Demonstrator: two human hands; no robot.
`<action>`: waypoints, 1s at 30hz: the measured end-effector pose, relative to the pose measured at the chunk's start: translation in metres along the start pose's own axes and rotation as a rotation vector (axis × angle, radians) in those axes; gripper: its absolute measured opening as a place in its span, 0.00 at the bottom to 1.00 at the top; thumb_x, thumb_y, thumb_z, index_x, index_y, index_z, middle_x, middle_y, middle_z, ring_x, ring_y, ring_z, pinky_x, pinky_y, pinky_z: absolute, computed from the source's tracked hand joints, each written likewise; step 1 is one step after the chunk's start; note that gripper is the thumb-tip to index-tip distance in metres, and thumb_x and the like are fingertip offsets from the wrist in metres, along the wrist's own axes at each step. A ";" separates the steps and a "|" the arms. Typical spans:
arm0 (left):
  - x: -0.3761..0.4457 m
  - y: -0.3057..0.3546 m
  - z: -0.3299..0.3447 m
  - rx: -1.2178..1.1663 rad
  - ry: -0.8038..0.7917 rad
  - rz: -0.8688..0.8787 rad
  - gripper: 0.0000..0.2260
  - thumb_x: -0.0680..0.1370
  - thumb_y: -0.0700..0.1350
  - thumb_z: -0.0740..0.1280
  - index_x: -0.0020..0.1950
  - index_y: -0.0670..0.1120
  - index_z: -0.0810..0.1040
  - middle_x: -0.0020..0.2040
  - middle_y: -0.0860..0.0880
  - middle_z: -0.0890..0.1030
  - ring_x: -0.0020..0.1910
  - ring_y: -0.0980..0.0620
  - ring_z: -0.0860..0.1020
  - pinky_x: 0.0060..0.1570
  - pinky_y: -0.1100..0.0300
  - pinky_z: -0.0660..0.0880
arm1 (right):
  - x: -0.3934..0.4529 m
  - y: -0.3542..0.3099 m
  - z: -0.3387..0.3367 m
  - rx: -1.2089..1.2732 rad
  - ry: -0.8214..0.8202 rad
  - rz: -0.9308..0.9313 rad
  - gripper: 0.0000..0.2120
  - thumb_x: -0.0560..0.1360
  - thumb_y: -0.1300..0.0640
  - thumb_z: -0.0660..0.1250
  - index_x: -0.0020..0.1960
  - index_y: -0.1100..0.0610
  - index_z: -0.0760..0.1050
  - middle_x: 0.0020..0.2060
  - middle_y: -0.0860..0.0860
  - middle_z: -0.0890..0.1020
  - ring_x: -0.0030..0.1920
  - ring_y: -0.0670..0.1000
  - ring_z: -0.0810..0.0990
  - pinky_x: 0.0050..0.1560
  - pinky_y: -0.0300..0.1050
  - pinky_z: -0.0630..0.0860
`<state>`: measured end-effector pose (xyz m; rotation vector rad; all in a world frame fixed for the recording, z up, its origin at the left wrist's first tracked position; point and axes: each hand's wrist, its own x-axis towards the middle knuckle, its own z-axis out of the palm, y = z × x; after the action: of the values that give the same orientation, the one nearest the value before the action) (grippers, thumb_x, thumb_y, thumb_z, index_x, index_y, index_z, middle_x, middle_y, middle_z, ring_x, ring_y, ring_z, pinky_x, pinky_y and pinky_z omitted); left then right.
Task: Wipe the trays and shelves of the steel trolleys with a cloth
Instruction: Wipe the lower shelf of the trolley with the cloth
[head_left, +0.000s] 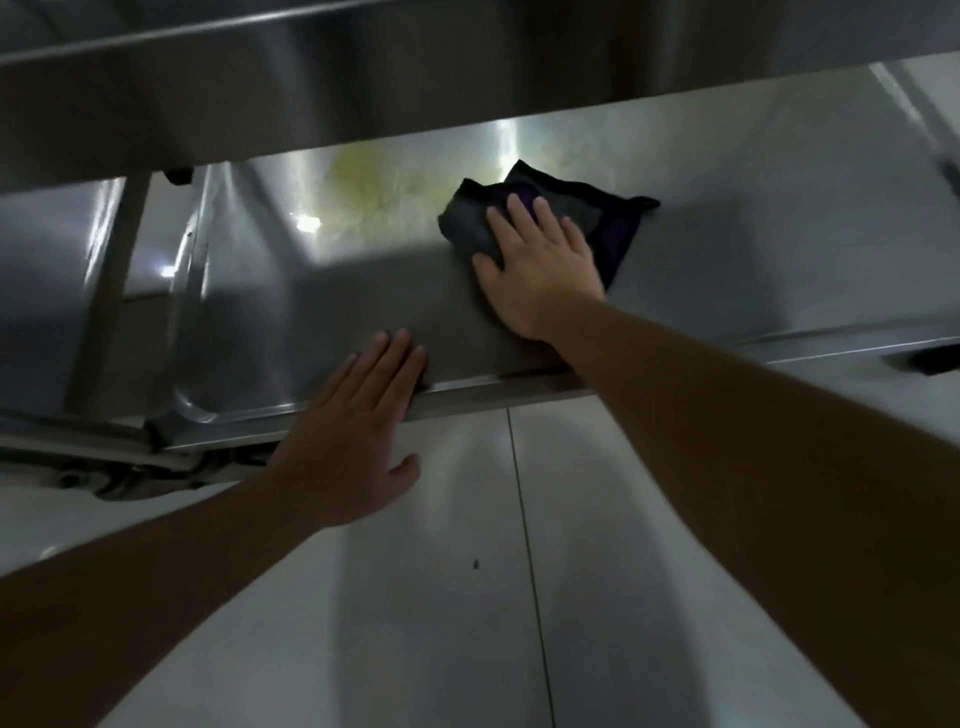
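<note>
**Wiping the lower steel shelf**

Seen from above, looking down under an upper shelf (311, 93) of brushed steel that crosses the top of the view. Below it, the lower shelf (291, 291) of the trolley, a shallow steel tray with a raised front rim (519, 387) and rounded corner at the left.

Right hand (540, 270) laid flat on a dark cloth (467, 228), grey with a purple and black edge, folded and lying on the lower shelf towards its back, right of centre. Fingers (522, 210) straight and slightly spread, pressing down on the cloth; thumb out to the left, its tip at the cloth's near edge. Forearm reaching in over the front rim.

Just left of the cloth, a yellowish stain (374, 182) on the steel, beside a bright patch of reflected light.

Left hand (353, 431) resting palm down across the front rim, left of the right arm. Fingers straight and close together, tips on the shelf surface, thumb held out to the right over the floor; holding nothing.

Upright trolley post (117, 270) at the left end. Pale tiled floor (649, 545) below, with a dark grout line and one small dark speck (475, 564).
</note>
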<state>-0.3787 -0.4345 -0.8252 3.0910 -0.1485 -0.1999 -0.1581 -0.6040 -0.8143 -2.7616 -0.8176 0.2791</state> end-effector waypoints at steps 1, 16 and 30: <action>0.000 -0.001 0.000 -0.019 -0.002 0.009 0.46 0.75 0.61 0.64 0.87 0.43 0.51 0.87 0.44 0.49 0.86 0.46 0.47 0.83 0.47 0.50 | -0.003 0.013 -0.003 -0.006 0.005 -0.012 0.32 0.84 0.37 0.46 0.85 0.46 0.51 0.85 0.48 0.50 0.84 0.52 0.46 0.82 0.54 0.43; -0.050 -0.057 0.008 -0.046 -0.007 -0.326 0.52 0.75 0.61 0.71 0.87 0.43 0.43 0.87 0.42 0.47 0.86 0.43 0.43 0.83 0.47 0.44 | 0.012 -0.042 0.010 0.144 0.182 0.699 0.35 0.84 0.41 0.49 0.86 0.55 0.47 0.85 0.56 0.47 0.84 0.61 0.42 0.81 0.63 0.42; -0.051 -0.055 0.010 -0.087 0.004 -0.337 0.50 0.78 0.62 0.65 0.86 0.44 0.36 0.86 0.45 0.38 0.85 0.46 0.37 0.83 0.48 0.40 | 0.006 -0.049 0.017 -0.012 0.060 0.069 0.30 0.85 0.40 0.49 0.85 0.48 0.53 0.85 0.49 0.52 0.84 0.54 0.48 0.82 0.56 0.47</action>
<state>-0.4256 -0.3752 -0.8307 3.0071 0.3739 -0.2031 -0.1827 -0.5580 -0.8165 -2.7987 -0.7130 0.2042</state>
